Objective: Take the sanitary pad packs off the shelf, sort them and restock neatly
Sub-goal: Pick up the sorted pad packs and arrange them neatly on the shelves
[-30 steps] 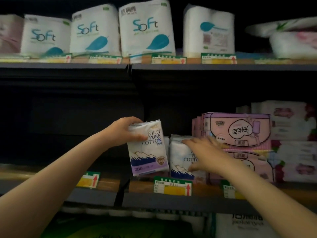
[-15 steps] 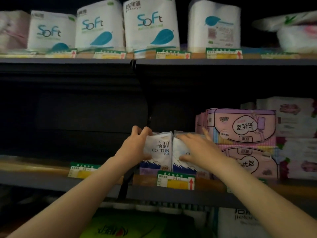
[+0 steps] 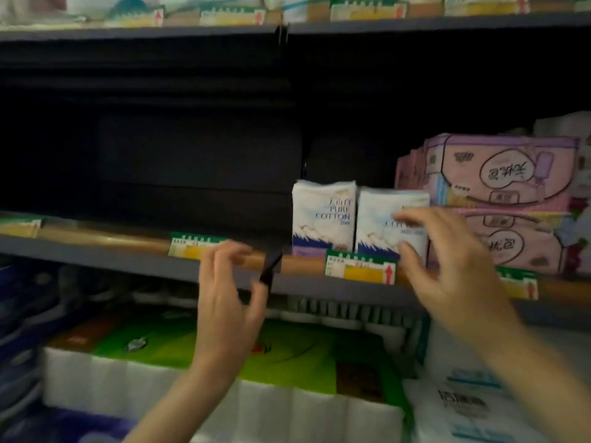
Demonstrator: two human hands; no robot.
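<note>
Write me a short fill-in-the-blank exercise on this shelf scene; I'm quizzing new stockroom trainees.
1. The two white Pure Cotton pad packs stand ____ on the grey middle shelf.
2. The pink pad packs are stacked to the ____ of them.
3. The left hand holds ____.
4. The right hand is in front of the ____ white pack.

Answers: upright; right; nothing; right

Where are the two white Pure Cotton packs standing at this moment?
In the head view the two Pure Cotton packs stand upright side by side on the middle shelf, right of centre, just left of the stacked pink packs and behind a price tag.
</note>
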